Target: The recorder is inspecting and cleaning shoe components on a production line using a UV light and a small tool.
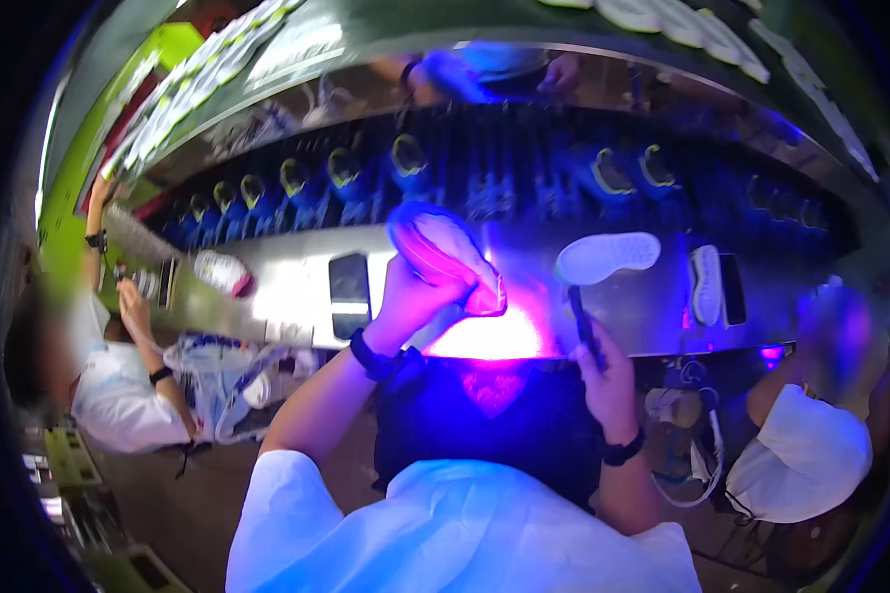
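Observation:
My left hand [415, 301] is closed round a shoe upper [443, 247], which tilts over the bench in strong pink and violet light. My right hand [611, 385] grips a slim dark-handled tool, apparently a brush [583, 321], though its tip is hard to make out. That tip is close to the near edge of a white shoe sole [608, 258] on the bench; whether they touch, I cannot tell. A bright pink-white glow covers the metal benchtop [297, 272] just below the shoe upper.
A dark phone [349, 296] lies left of my left hand, with a pink and white shoe [222, 273] beyond it. To the right are another sole [705, 285] and a dark phone [733, 289]. Behind, a rack [489, 173] holds several dark shoes. Co-workers sit left [133, 390] and right [801, 455].

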The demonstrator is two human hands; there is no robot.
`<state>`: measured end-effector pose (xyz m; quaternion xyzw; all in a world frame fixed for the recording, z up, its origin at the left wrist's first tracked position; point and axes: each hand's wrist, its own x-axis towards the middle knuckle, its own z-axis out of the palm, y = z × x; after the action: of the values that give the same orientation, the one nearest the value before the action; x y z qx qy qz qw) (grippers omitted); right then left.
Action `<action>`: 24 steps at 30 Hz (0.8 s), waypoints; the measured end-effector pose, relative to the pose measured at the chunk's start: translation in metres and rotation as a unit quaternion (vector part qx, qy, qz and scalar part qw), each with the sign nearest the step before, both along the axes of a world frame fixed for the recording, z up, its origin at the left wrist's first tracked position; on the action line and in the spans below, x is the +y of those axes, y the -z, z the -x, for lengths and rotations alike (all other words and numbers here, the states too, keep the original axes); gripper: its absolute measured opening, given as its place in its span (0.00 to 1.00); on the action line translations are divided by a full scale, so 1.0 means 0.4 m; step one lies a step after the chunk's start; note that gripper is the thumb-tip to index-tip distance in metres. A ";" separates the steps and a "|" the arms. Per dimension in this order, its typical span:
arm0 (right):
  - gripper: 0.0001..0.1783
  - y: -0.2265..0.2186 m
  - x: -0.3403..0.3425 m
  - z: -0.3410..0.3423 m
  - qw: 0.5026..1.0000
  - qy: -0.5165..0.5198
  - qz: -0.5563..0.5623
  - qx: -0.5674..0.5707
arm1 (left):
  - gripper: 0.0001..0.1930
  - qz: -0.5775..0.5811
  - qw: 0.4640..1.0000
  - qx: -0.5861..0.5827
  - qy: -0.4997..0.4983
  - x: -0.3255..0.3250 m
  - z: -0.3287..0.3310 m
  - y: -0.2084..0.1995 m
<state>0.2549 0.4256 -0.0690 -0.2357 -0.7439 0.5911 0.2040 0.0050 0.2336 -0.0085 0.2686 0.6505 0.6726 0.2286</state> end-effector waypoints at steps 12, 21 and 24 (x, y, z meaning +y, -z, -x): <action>0.23 -0.022 -0.109 0.080 0.982 -0.154 -0.036 -0.101 | 0.40 0.188 0.863 0.469 -0.004 -0.275 -0.319 0.106; 0.23 0.011 -0.140 0.123 0.978 -0.165 -0.031 -0.121 | 0.29 0.187 0.868 0.458 0.029 -0.309 -0.333 0.133; 0.23 0.016 -0.158 0.085 0.980 -0.150 -0.004 -0.130 | 0.28 0.187 0.862 0.470 0.035 -0.310 -0.330 0.138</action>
<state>0.2208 0.3626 -0.0752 -0.1948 -0.7933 0.5766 0.0155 0.1371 0.1096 -0.0637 0.5278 0.7845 0.3238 -0.0351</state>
